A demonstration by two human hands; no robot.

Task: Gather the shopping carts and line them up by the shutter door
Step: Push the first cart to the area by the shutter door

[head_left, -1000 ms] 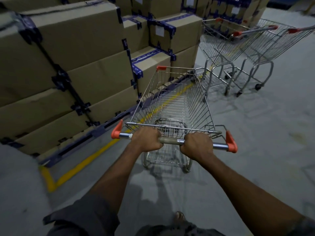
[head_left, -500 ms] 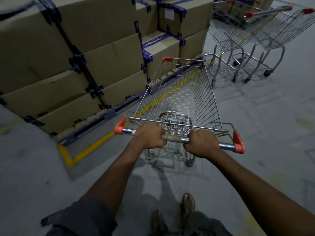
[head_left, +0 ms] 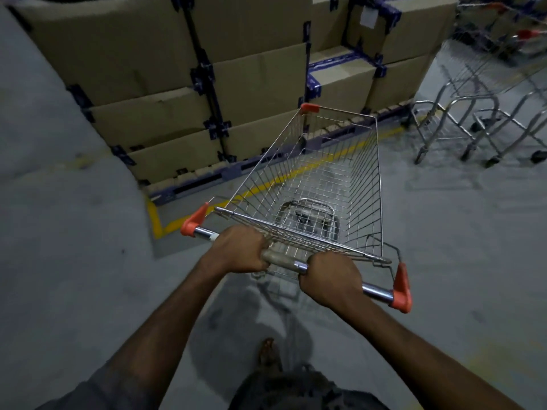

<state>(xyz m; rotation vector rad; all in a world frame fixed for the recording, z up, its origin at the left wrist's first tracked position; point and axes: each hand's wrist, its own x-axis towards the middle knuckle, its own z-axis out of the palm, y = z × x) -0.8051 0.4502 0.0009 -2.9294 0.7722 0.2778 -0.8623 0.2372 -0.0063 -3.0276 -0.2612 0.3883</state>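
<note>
Shopping cart, wire, orange corner caps: frame centre, nose toward strapped cardboard boxes at upper left | my left hand and right hand both wrapped round its handle | parked carts upper right, blurred | white box label: unreadable

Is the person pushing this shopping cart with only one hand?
No, both the left hand and the right hand grip the handle of the cart.
</note>
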